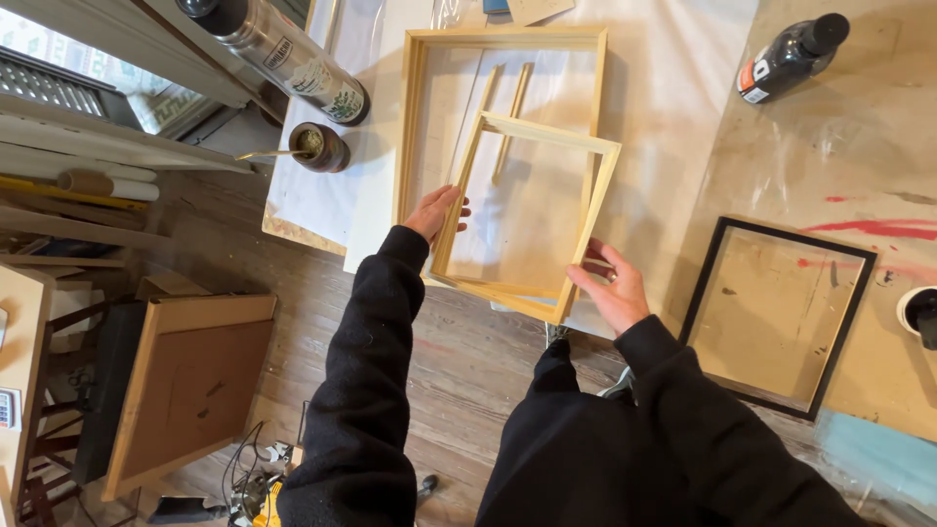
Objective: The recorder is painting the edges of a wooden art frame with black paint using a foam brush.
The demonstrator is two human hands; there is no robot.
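Left hand [435, 211] and right hand [610, 289] grip the small wooden frame's [595, 210] opposite edges.

Person wears a black long-sleeved top, cuffs ending at the wrists of bare left hand [434, 212] and right hand [610, 290], plus dark trousers toward 6 o'clock.

The top edge is cutting off a metal flask [273, 49] and a card [537, 8]. The right edge is cropping a white cup [919, 314]. The small frame [527, 215] is covering part of two sticks [508, 122] and the big frame [503, 146]. The left hand [434, 210] is hiding its fingertips behind the small frame's rail. The bottom edge is clipping cables [249, 478].
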